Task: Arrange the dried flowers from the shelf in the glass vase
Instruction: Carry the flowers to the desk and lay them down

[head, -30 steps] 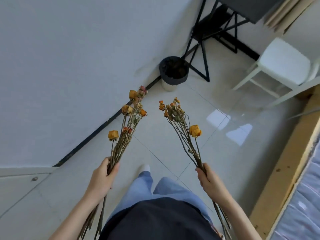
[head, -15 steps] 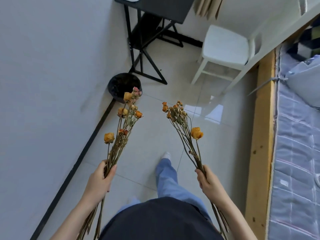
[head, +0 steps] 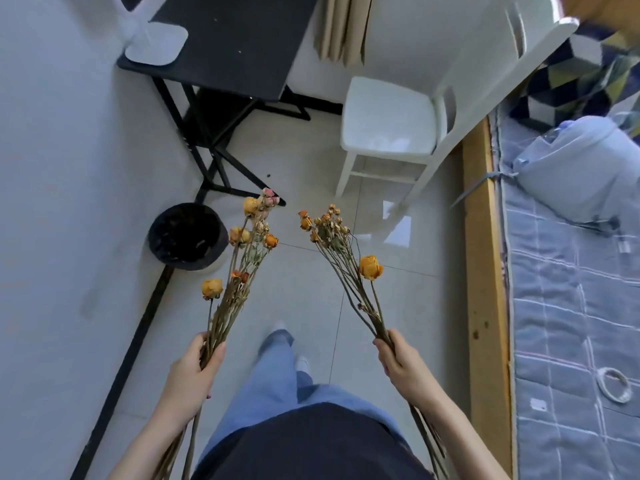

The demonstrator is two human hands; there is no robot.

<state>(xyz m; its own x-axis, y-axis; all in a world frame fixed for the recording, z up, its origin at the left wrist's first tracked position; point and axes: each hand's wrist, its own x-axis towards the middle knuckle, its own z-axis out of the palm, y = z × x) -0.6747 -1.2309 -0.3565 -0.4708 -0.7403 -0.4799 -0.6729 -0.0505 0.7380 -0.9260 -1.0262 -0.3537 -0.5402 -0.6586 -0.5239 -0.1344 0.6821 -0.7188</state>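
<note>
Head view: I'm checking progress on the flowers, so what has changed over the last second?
Only the view swung right: the black table, white chair and blue quilted bed came into fuller view. The left hand and right hand still grip their bunches of dried orange flowers, upright and apart.

Both hands, left (head: 189,370) & right (head: 401,363), grip dried flowers (head: 242,271).

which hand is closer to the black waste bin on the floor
Left. The left hand is just below-right of the black bin; the right hand is farther right, toward the bed.
</note>
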